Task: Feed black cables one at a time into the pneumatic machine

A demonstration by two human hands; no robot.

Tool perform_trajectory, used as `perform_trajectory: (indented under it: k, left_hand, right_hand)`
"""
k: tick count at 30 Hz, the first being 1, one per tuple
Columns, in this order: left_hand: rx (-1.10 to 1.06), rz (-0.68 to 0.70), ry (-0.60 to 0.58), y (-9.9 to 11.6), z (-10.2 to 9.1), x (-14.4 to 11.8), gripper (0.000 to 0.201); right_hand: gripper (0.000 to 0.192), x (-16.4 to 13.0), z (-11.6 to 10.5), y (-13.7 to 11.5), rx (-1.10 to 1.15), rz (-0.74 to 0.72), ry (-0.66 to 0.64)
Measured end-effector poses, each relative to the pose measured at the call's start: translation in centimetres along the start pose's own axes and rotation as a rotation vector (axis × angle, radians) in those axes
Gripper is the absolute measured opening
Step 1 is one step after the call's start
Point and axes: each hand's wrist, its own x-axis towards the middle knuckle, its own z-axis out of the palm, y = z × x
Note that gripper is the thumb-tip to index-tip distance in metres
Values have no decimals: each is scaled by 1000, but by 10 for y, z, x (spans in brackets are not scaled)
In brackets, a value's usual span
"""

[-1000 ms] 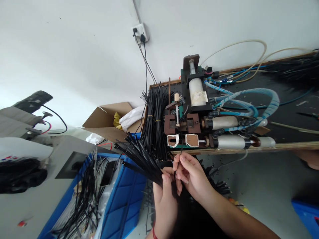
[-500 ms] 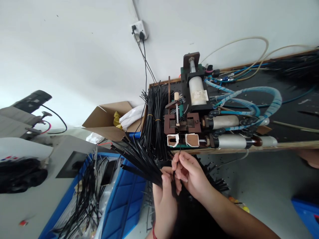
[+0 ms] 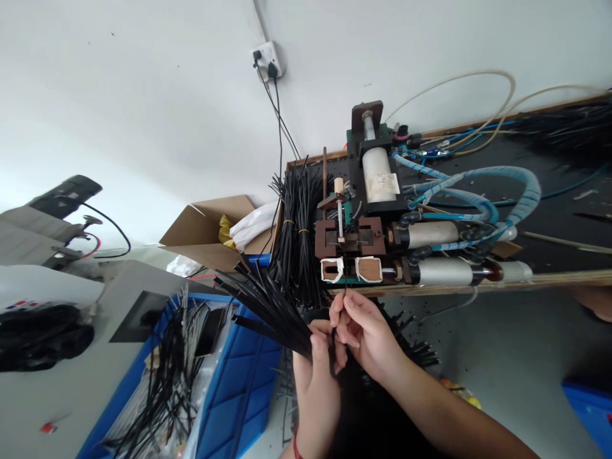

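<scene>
My left hand (image 3: 315,376) grips a fanned bunch of flat black strips (image 3: 265,299) that spreads up and to the left. My right hand (image 3: 366,335) pinches a single thin black strip (image 3: 345,280) between thumb and forefinger, its tip pointing up toward the small machine (image 3: 356,236) at the bench edge. Two white-rimmed openings (image 3: 356,269) sit at the machine's front, just above my fingers. The two hands touch each other.
A bundle of black strips (image 3: 299,236) stands left of the machine. Blue air hoses (image 3: 478,191) run right along the wooden bench edge (image 3: 526,280). A blue crate (image 3: 224,389) with loose black strips is lower left, a cardboard box (image 3: 210,233) behind it. Wall socket (image 3: 268,60) above.
Both hands have shifted slightly up and left toward the machine's front, keeping hold of the strips. Otherwise little has moved.
</scene>
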Motion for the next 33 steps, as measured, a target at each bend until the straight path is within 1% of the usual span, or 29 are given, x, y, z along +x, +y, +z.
perform_trajectory:
  k: [5, 9, 16, 25, 33]
  left_hand:
    - [-4, 14, 2, 2, 3, 1, 43]
    - [2, 2, -25, -1, 0, 1, 42]
    - [3, -16, 12, -3, -2, 0, 42]
    - [-11, -18, 4, -2, -1, 0, 41]
    - [-8, -6, 6, -5, -3, 0, 39]
  right_hand:
    - [29, 0, -1, -1, 17, -12, 3]
    - [30, 1, -1, -1, 6, -6, -1]
    - [30, 1, 1, -1, 2, 18, -13]
    - [29, 2, 2, -3, 16, 24, -14]
    - [29, 4, 2, -4, 13, 39, -21]
